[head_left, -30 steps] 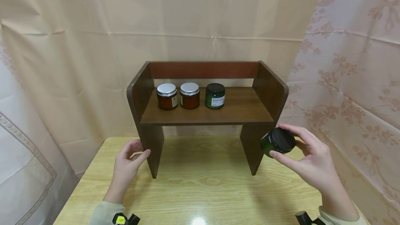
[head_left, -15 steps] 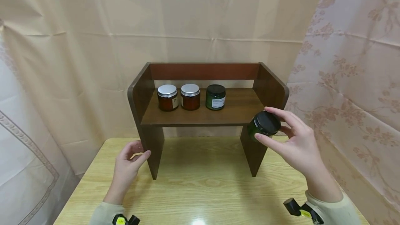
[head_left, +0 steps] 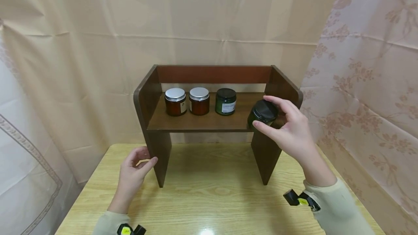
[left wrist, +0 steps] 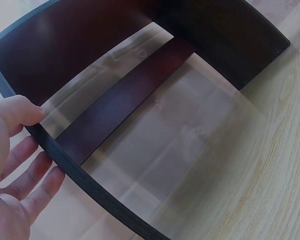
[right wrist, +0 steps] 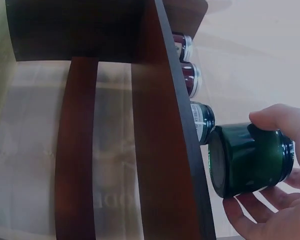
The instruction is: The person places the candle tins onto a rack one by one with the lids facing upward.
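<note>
A dark brown wooden shelf [head_left: 209,130] stands on the table. My left hand [head_left: 133,169] holds its left side panel, the thumb on the edge and the fingers on the outer face, as the left wrist view [left wrist: 20,175] shows. My right hand [head_left: 290,128] grips a green glass jar with a black lid [head_left: 262,113], slightly tilted, at the right front of the shelf board. In the right wrist view the jar's base [right wrist: 217,162] appears just off the board edge. Left of it stands another green jar [head_left: 225,101] with a white label, then two amber jars [head_left: 199,101] with silver lids.
A red-brown back rail [head_left: 213,74] crosses the shelf's rear, and side panels rise at both ends. Under the board lies the light wood tabletop [head_left: 209,166]. Beige cloth [head_left: 212,17] hangs behind, and a floral curtain [head_left: 365,82] hangs at the right.
My right hand has carried the green jar left and upward, from outside the right side panel to the front of the shelf board. The left hand has stayed at the left panel.
</note>
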`<state>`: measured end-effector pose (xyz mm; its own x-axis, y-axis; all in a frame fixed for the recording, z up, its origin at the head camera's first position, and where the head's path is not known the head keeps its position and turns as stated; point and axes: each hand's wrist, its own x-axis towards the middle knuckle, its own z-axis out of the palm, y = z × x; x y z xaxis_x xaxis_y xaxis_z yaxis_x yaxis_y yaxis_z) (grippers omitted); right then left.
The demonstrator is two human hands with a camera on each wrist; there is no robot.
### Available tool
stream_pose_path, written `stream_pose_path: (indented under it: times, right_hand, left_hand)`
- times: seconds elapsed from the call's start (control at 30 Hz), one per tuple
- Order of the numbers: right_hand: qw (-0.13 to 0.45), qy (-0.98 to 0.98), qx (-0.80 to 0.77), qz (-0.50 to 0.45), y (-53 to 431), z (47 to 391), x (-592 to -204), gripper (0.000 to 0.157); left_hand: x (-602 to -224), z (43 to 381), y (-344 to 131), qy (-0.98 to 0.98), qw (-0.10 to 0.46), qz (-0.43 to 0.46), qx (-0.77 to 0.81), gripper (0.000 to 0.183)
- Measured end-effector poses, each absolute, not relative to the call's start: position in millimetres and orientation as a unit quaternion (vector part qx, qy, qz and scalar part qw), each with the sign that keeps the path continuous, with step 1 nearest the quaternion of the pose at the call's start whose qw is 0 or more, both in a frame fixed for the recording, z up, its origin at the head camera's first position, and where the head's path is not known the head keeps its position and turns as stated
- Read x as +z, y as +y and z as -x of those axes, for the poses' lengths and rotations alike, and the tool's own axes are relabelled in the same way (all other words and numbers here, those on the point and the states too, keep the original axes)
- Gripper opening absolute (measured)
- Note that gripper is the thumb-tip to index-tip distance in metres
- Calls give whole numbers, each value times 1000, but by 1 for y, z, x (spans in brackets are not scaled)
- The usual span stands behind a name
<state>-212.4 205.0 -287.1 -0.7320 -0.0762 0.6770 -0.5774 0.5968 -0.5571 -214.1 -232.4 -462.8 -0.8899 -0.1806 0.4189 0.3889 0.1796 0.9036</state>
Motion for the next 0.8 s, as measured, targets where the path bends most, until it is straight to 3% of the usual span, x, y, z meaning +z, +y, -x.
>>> stream_pose_path:
  times: [0.8]
  right_hand:
    - [272, -864, 392, -159, 194, 263, -275, 70]
  left_hand:
    - [-463, 215, -231, -735, 225, 64, -637, 35]
